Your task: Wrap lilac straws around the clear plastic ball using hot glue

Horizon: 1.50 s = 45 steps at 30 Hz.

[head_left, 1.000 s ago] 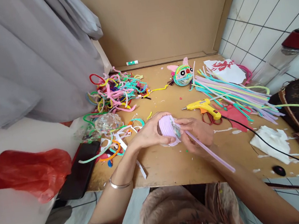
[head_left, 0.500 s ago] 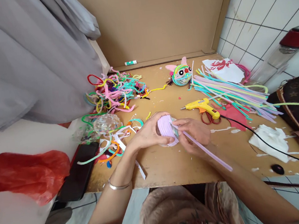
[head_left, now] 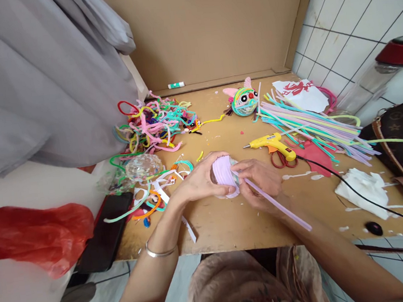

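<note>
My left hand [head_left: 204, 177] is wrapped round a small rounded piece [head_left: 223, 173] faced with rows of lilac pipe cleaner; its right side looks clear or greyish. Between the fingertips of my right hand [head_left: 261, 180] is a lilac pipe cleaner [head_left: 282, 207]. One end of it meets the right edge of the lilac rows, and its free length slants down to the right over my wrist. My fingers cover part of the join. Beyond my right hand lies a yellow glue gun [head_left: 271, 144], its nozzle pointing left, with red-handled scissors [head_left: 278, 159] partly under it.
A tangle of pipe cleaners [head_left: 155, 125] lies back left, near a clear plastic ball [head_left: 143, 167]. At the back stands a decorated face ball [head_left: 245, 101]. Straight pipe cleaners [head_left: 315, 123] spread right. The glue gun's black cord [head_left: 359, 193] crosses past a white tissue [head_left: 362, 193].
My right fingers have shifted very slightly at the edge of the lilac rows, and the pipe cleaner's free end has moved a little left. My left hand keeps its hold.
</note>
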### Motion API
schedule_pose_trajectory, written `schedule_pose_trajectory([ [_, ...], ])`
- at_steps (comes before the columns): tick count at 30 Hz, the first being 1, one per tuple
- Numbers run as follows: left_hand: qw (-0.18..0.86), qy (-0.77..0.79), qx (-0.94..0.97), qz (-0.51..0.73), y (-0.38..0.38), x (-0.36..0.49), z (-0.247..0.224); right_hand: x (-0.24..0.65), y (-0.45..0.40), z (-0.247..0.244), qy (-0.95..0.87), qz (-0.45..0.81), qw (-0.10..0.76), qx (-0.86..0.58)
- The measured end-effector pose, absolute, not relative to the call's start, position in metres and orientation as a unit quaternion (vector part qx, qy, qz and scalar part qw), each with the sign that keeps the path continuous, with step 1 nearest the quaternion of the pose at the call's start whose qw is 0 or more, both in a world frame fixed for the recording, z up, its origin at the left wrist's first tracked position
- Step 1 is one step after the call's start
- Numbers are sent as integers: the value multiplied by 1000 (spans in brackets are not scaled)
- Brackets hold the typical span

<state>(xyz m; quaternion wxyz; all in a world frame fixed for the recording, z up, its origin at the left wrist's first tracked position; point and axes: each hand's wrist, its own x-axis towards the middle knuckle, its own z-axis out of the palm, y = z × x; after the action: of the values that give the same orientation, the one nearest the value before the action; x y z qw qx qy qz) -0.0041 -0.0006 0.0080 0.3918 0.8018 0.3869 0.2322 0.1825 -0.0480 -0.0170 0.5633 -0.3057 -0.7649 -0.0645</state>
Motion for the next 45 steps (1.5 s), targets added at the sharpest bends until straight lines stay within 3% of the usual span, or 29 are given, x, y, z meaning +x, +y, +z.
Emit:
schedule_pose_trajectory([
  [45,355,332,827,283,-4,-4,11,183,-48,-17,-764,-48,566,-305],
])
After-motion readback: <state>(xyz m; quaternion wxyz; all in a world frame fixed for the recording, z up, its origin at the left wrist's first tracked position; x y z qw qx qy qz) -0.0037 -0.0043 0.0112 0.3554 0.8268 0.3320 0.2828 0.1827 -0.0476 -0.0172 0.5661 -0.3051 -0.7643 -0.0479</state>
